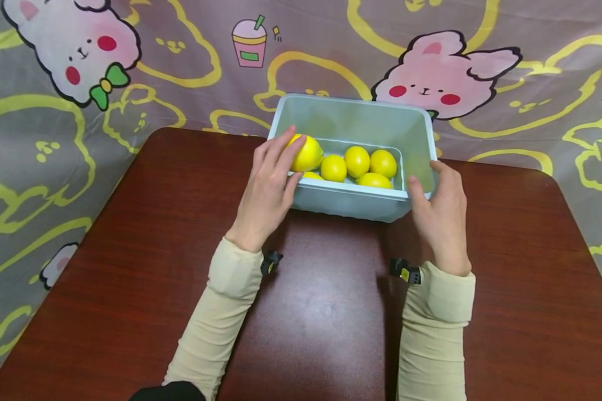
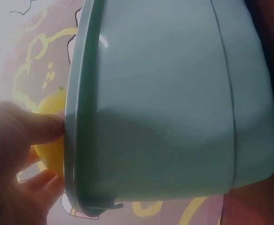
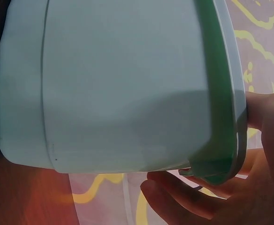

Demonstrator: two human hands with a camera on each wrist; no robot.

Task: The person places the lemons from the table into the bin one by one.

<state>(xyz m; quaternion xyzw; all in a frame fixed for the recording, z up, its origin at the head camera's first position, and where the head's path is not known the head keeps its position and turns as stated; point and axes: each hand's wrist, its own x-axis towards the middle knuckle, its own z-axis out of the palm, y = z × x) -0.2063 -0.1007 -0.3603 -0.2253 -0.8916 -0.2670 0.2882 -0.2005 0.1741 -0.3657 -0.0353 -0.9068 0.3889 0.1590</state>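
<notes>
A pale blue-green plastic bin (image 1: 351, 201) stands at the back of the table with several yellow lemons (image 1: 357, 161) on its floor. Over its left end my left hand (image 1: 268, 184) holds a larger-looking lemon (image 1: 308, 153), fingers across its far left side and thumb at the front rim. In the left wrist view that lemon (image 2: 52, 105) shows partly behind the bin's rim, between thumb and fingers. My right hand (image 1: 442, 209) grips the bin's front right corner, thumb over the rim (image 3: 240, 112) and fingers along the outer end wall.
The dark red-brown wooden table (image 1: 130, 267) extends around the bin on both sides and in front. A patterned cloth (image 1: 316, 33) with cartoon rabbits hangs right behind the bin and along the sides. Both forearms (image 1: 433, 340) lie over the table's front half.
</notes>
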